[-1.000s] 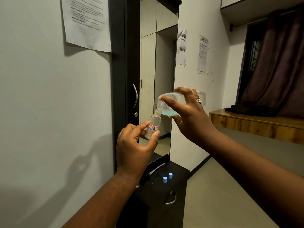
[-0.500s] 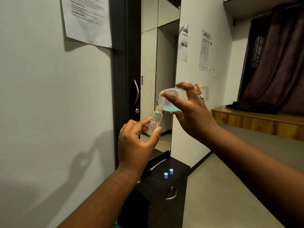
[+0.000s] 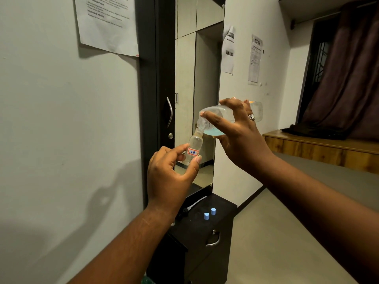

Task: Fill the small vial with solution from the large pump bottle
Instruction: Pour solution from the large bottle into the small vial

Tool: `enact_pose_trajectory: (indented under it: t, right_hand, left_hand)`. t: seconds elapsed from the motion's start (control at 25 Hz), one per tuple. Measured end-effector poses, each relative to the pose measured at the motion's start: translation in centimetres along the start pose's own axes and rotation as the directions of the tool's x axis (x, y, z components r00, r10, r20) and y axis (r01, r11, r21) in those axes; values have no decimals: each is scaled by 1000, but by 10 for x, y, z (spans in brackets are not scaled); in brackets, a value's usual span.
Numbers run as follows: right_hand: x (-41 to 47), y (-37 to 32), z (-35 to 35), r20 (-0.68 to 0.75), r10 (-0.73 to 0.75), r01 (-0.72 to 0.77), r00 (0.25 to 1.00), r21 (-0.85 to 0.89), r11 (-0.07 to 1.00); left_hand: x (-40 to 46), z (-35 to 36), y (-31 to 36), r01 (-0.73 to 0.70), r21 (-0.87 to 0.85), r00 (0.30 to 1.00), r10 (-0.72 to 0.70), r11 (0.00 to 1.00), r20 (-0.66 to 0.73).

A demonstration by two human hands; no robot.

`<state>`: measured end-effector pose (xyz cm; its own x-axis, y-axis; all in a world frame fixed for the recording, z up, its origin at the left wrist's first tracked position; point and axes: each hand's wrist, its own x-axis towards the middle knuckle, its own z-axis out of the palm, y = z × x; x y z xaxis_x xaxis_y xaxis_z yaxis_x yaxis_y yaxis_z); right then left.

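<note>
Step in hand: pouring. The pump head is off; the large bottle (image 3: pixel 225 117) is used as an open-necked pourer, not pumped.

Left hand (image 3: pixel 170 177) holds the small vial (image 3: pixel 193 148) near upright, slightly tilted, mouth up. Fingers (image 3: pixel 176 152) and thumb pinch the vial's lower body, just beside the red-bordered label (image 3: pixel 193 152) reading "17B". The vial looks empty or nearly so; no blue is visible in it.

Right hand (image 3: pixel 240 130) grips the large bottle, laid close to horizontal with its neck toward 9 o'clock. Fingers are curled over the top of the body, index finger stretched along toward the neck, thumb below. A ring (image 3: pixel 251 117) shows on one finger.

The bottle's neck sits directly above the vial's mouth, touching or very near; cannot tell which. The blue solution (image 3: pixel 215 132) pools in the lowest part of the bottle's shoulder, short of the lip. No stream is visible.

Below, at 6 o'clock from the hands, on the dark cabinet (image 3: pixel 217 226): two blue caps (image 3: pixel 209 214) and the removed pump tube (image 3: pixel 194 203).

Next move, as judged: tip the bottle's base a little higher, slowly, so liquid reaches the lip, holding neck and vial mouth aligned. The vial's mouth is narrow, so a fast tilt would likely spill over the left fingers. Level off once the vial is full, then cap.
</note>
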<state>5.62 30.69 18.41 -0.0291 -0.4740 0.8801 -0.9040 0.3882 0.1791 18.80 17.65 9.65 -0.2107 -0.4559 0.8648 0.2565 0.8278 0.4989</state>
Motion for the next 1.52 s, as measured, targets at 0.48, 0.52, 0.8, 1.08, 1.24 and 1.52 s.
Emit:
enact_pose_trajectory:
  t: [0.48, 0.52, 0.8, 1.08, 1.24, 1.52]
  right_hand:
    - [1, -2, -4, -5, -17, 17, 1000, -19, 1000]
    - [1, -2, -4, -4, -16, 16, 1000, -19, 1000]
    - [2, -4, -5, 4, -8, 9, 1000, -14, 1000]
    - [2, -5, -6, -1, -7, 7, 1000, -11, 1000]
    - [2, -5, -6, -1, -8, 8, 1000, -10, 1000]
    - [1, -5, -6, -1, -4, 4, 1000, -20, 1000]
  left_hand:
    - [0, 1, 0, -3, 2, 1000, 3, 1000, 0]
    - [0, 0, 0, -2, 1, 1000, 2, 1000, 1]
    - [0, -1, 1, -2, -8, 1000, 2, 1000, -5]
    - [1, -1, 1, 3, -7, 1000, -3, 1000, 2]
    - [1, -2, 1, -1, -5, 1000, 1, 1000, 2]
    - [1, -1, 1, -3, -6, 1000, 3, 1000, 4]
